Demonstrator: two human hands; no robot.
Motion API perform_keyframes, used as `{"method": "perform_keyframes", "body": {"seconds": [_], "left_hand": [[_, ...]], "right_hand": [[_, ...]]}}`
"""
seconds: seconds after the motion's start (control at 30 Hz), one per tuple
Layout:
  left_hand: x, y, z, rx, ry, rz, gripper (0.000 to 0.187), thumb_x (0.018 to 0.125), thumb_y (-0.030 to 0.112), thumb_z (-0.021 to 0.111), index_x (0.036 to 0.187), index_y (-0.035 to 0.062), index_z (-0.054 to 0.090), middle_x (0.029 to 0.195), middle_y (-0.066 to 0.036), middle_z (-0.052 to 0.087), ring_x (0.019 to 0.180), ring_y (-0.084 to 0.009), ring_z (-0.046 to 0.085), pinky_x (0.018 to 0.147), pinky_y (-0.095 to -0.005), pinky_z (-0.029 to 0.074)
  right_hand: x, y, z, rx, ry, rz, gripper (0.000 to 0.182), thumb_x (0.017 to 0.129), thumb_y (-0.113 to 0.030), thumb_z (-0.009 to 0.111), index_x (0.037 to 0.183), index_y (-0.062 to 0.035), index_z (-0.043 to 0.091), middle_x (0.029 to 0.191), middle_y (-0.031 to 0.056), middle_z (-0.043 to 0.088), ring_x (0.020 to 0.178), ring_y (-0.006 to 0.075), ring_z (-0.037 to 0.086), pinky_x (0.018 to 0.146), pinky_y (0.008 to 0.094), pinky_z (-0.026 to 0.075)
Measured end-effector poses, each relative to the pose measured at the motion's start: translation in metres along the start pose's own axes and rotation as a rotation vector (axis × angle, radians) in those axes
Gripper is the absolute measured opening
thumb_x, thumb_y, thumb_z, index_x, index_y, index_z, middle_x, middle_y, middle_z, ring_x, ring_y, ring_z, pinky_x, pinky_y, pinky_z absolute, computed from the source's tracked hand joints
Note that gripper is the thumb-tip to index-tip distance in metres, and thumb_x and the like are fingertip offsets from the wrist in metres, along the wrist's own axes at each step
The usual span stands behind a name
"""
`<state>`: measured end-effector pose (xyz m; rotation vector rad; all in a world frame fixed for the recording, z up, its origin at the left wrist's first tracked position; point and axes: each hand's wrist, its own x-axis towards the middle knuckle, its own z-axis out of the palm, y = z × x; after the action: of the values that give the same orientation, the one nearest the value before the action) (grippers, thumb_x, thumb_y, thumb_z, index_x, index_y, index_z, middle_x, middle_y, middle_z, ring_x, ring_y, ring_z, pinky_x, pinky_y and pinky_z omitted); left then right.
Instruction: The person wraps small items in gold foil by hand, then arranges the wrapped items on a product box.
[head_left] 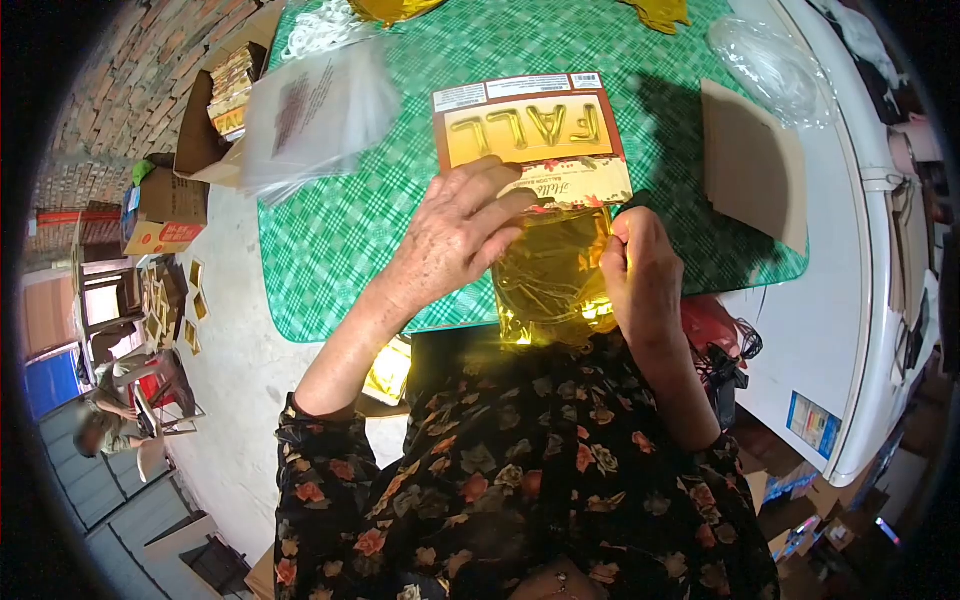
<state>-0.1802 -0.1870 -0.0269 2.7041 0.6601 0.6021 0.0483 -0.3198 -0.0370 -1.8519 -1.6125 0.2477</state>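
Observation:
A printed "FALL" balloon card (528, 125) lies on the green checked tablecloth, its lettering upside down from my side. Folded gold foil (550, 270) extends from the card's near end over the table edge towards my body. My left hand (455, 228) rests at the left side of the card and foil, fingers bent but apart, the fingertips touching the card's near part. At the foil's right edge my right hand (645, 265) is closed in a pinch on the gold foil. What lies under its fingertips is hidden.
Clear plastic bags (315, 115) are stacked at the left of the table, near white cords (325, 28). A brown card sheet (750, 165) lies at the right, below a clear plastic bundle (770, 65). Boxes stand at left; a seated person (110, 410) is farther off.

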Motion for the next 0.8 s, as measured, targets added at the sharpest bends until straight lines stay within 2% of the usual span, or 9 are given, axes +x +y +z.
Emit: {"method": "perform_keyframes", "body": {"seconds": [0.13, 0.33, 0.37, 0.47, 0.5, 0.8], "left_hand": [[0.002, 0.007, -0.003, -0.005, 0.011, -0.038, 0.044, 0.094, 0.021, 0.075, 0.137, 0.0128, 0.068, 0.139, -0.008, 0.062, 0.135, -0.0295, 0.056, 0.108, -0.0471, 0.045], [0.023, 0.008, 0.003, -0.043, 0.08, 0.065, 0.045, 0.097, 0.019, 0.07, 0.142, 0.0126, 0.066, 0.146, -0.009, 0.061, 0.136, -0.0311, 0.057, 0.111, -0.0463, 0.047], [0.026, 0.01, 0.004, -0.068, 0.06, 0.065, 0.047, 0.098, 0.017, 0.069, 0.144, 0.0117, 0.064, 0.152, -0.01, 0.058, 0.142, -0.0334, 0.053, 0.117, -0.0475, 0.045], [0.03, 0.009, 0.016, -0.124, 0.041, 0.087, 0.049, 0.098, 0.014, 0.068, 0.147, 0.0107, 0.062, 0.158, -0.011, 0.054, 0.148, -0.0342, 0.049, 0.123, -0.0486, 0.041], [0.028, 0.008, 0.021, -0.161, -0.012, 0.082, 0.052, 0.099, 0.013, 0.068, 0.15, 0.0109, 0.059, 0.163, -0.012, 0.049, 0.151, -0.0344, 0.045, 0.127, -0.0491, 0.036], [0.021, 0.007, 0.026, -0.112, -0.075, 0.076, 0.052, 0.101, 0.012, 0.066, 0.152, 0.0113, 0.057, 0.162, -0.012, 0.05, 0.15, -0.0338, 0.046, 0.128, -0.0488, 0.035]], "right_hand": [[0.0, 0.001, 0.003, -0.025, 0.006, 0.01, 0.036, 0.087, 0.004, 0.072, 0.114, -0.0029, 0.05, 0.106, 0.0201, 0.061, 0.093, 0.0462, 0.067, 0.075, 0.0499, 0.059], [0.001, 0.003, 0.004, -0.066, 0.008, -0.006, 0.032, 0.088, 0.002, 0.071, 0.113, -0.005, 0.051, 0.103, 0.018, 0.061, 0.091, 0.0427, 0.068, 0.074, 0.0491, 0.06], [0.001, 0.004, 0.005, -0.067, 0.005, -0.007, 0.032, 0.088, 0.002, 0.071, 0.112, -0.0053, 0.051, 0.103, 0.0177, 0.061, 0.091, 0.0422, 0.068, 0.074, 0.049, 0.06], [0.001, 0.004, 0.003, -0.079, -0.003, -0.006, 0.031, 0.088, 0.001, 0.07, 0.112, -0.0057, 0.051, 0.104, 0.0172, 0.061, 0.092, 0.0412, 0.068, 0.074, 0.0487, 0.06], [0.001, 0.004, 0.004, -0.085, -0.006, -0.003, 0.031, 0.088, 0.002, 0.07, 0.112, -0.0055, 0.051, 0.104, 0.0173, 0.06, 0.092, 0.0414, 0.068, 0.074, 0.0487, 0.06], [0.004, -0.004, -0.004, -0.055, -0.053, 0.02, 0.032, 0.088, 0.002, 0.071, 0.113, -0.0035, 0.051, 0.105, 0.0178, 0.06, 0.096, 0.0426, 0.067, 0.076, 0.0494, 0.058]]}}
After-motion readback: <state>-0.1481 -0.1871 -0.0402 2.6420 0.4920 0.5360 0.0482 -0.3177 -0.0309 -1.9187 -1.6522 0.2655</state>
